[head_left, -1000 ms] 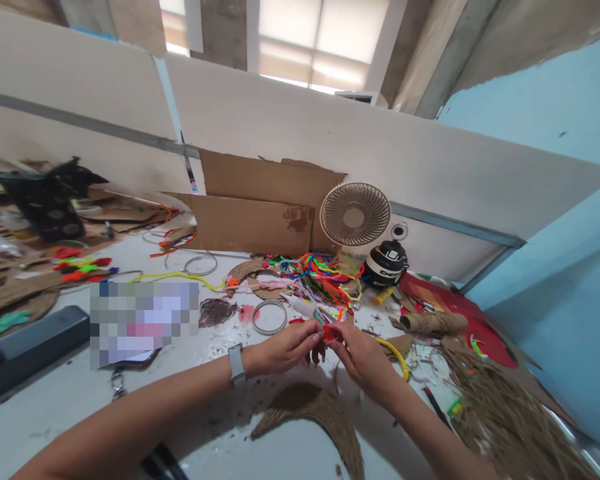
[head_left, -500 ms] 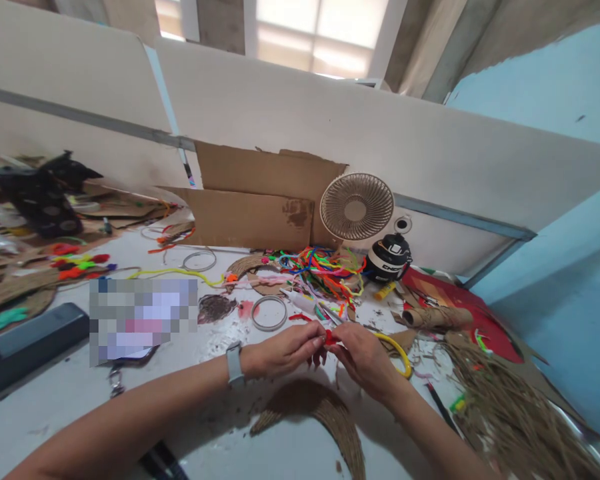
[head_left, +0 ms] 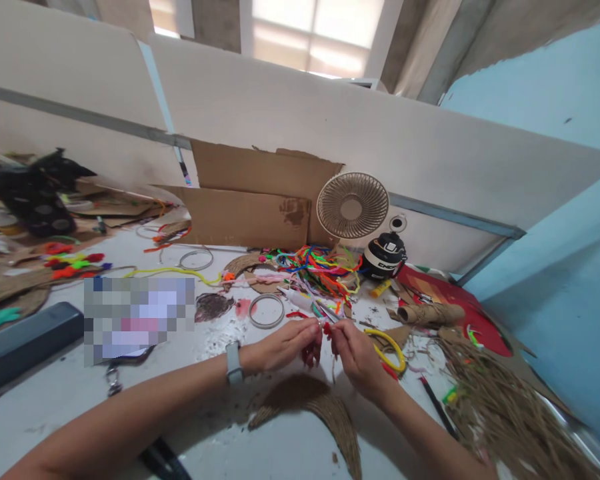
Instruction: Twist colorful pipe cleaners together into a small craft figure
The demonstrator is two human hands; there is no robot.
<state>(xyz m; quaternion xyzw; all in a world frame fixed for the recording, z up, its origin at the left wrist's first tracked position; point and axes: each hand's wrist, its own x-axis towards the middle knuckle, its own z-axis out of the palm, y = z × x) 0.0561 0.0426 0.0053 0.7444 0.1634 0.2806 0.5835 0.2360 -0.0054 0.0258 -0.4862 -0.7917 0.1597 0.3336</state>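
Red piece [head_left: 327, 329] at lower centre of frame, pinched narrowly in right hand [head_left: 355, 355] fingertips. Left hand [head_left: 286, 344] fingertips right beside it, can't tell if gripping. Brown crescent [head_left: 320, 399] bottom centre; yellow loop [head_left: 403, 360] lower right of centre.

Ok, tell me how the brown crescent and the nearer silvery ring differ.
The brown crescent is an open curve; the silvery ring is a closed loop. The crescent is broader than the ring. The crescent lies nearer the camera than the ring. Both lie on the table.
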